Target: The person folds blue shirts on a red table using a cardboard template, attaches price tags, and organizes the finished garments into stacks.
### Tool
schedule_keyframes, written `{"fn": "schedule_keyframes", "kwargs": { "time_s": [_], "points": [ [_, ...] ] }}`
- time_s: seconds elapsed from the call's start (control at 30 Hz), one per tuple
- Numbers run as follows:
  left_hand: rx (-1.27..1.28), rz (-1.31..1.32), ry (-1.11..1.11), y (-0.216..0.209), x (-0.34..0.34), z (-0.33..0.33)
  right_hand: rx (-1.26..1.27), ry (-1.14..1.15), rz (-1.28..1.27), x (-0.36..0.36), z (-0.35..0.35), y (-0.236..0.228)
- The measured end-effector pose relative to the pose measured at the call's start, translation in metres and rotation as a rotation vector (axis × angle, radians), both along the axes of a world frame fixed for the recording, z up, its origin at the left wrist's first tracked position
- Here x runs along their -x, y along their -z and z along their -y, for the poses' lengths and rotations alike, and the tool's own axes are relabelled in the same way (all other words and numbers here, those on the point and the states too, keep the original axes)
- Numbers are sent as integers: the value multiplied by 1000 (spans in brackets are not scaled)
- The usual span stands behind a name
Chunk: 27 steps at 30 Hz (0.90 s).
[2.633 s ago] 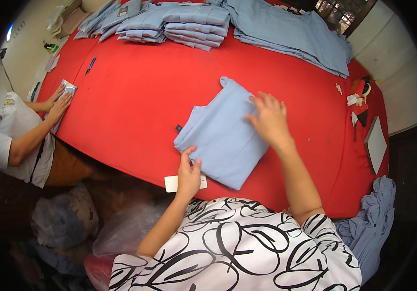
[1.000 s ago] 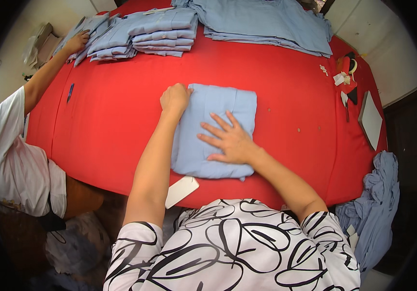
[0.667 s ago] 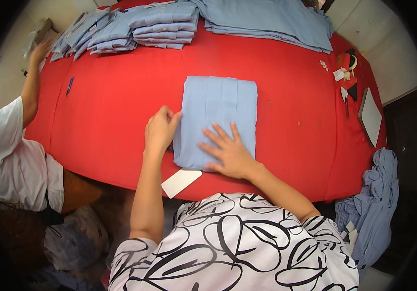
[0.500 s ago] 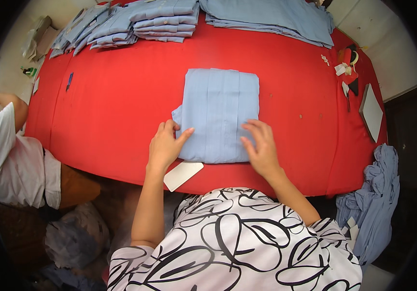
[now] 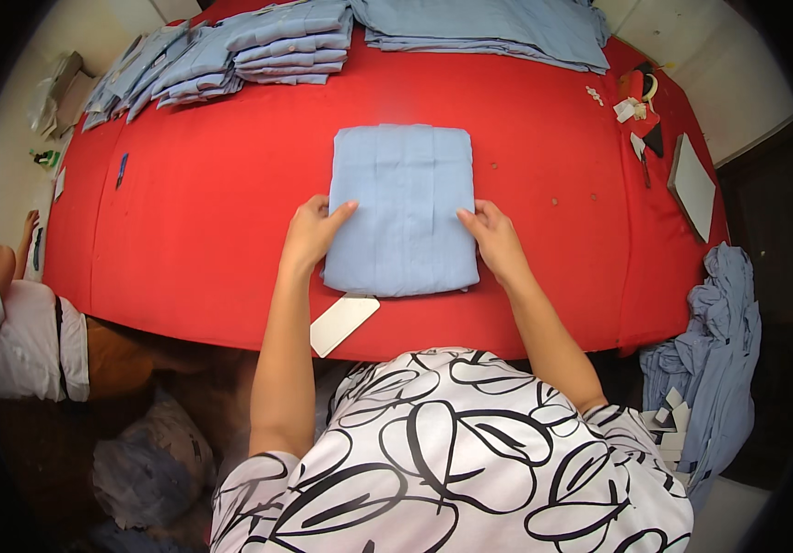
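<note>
A light blue folded shirt (image 5: pixel 402 212) lies on the red cloth of the table (image 5: pixel 221 212) in front of me, its plain side up. My left hand (image 5: pixel 312 230) grips its left edge, thumb on top and fingers curled at the side and partly hidden. At the right edge, my right hand (image 5: pixel 496 238) holds it the same way, thumb over the fabric. A white card (image 5: pixel 344 324) rests at the table's front edge, just below the shirt's lower left corner.
Stacks of folded blue shirts (image 5: pixel 290 46) and flat blue fabric (image 5: pixel 489 32) line the far edge. A blue pen (image 5: pixel 122 171) lies at left, a white board (image 5: pixel 692 188) at right. Blue garments (image 5: pixel 719 341) hang off the right corner. Another person (image 5: pixel 28 332) is at the left.
Both hands have closed on the shirt's sides. A bit of fabric that stuck out at its left edge no longer shows. The other person's arm has shifted, and my view has moved slightly.
</note>
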State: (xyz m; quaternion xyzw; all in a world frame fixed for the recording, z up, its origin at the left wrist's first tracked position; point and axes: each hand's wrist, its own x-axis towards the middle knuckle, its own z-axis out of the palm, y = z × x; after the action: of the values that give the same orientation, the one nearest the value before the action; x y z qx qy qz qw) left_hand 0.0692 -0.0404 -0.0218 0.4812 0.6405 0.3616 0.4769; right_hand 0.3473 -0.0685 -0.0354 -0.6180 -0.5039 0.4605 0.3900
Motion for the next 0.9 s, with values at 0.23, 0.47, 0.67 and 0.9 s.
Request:
{"fn": "schedule_keyframes", "kwargs": {
  "time_s": [0.23, 0.47, 0.67, 0.9],
  "points": [
    [88, 619, 90, -17, 3, -17, -24, -110, -272, 9, -16, -35],
    [15, -137, 129, -16, 17, 24, 291, -237, -30, -18, 44, -17],
    [80, -400, 376, -8, 32, 69, 375, -301, -44, -21, 68, -13],
    [313, 255, 148, -31, 19, 72, 391, -334, -248, -9, 35, -40]
  ]
}}
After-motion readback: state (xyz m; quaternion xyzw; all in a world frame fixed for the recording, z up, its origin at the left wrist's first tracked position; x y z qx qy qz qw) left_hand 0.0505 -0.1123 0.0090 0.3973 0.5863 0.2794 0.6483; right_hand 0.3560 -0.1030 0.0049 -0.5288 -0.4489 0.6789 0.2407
